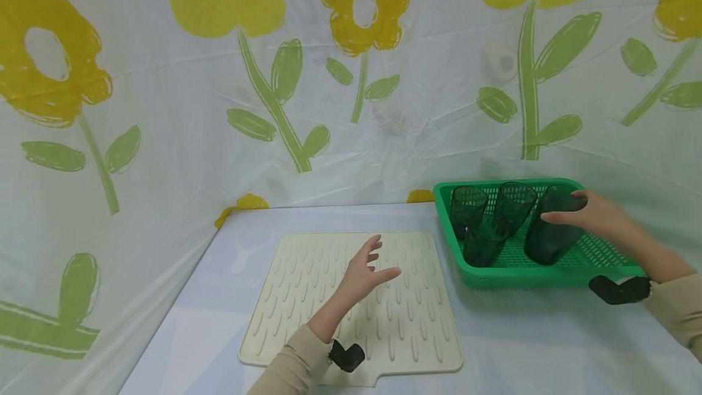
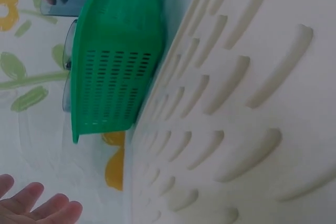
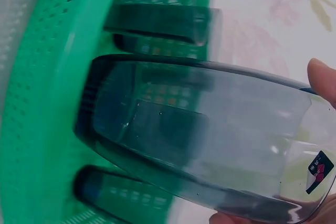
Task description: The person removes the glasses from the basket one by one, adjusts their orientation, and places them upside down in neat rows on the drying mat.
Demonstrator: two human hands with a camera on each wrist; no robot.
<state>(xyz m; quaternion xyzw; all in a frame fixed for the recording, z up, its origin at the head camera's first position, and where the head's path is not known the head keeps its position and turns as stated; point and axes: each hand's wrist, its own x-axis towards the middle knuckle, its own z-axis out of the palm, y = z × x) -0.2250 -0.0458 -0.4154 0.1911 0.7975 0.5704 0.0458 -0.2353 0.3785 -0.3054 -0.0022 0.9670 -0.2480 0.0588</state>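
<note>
Right hand (image 1: 595, 213) wraps its fingers round the rim end of a dark green tumbler (image 1: 550, 230), which stands tilted inside the green perforated basket (image 1: 526, 274) at its right end. Three more dark tumblers (image 1: 488, 218) crowd just beside it on the left, one touching another. Left hand (image 1: 364, 273) hovers loose and empty, fingers spread, over the cream ribbed drying mat (image 1: 307, 285). The mat lies just beside the basket on the pale table, with a flower-print sheet (image 1: 164, 108) behind.
</note>
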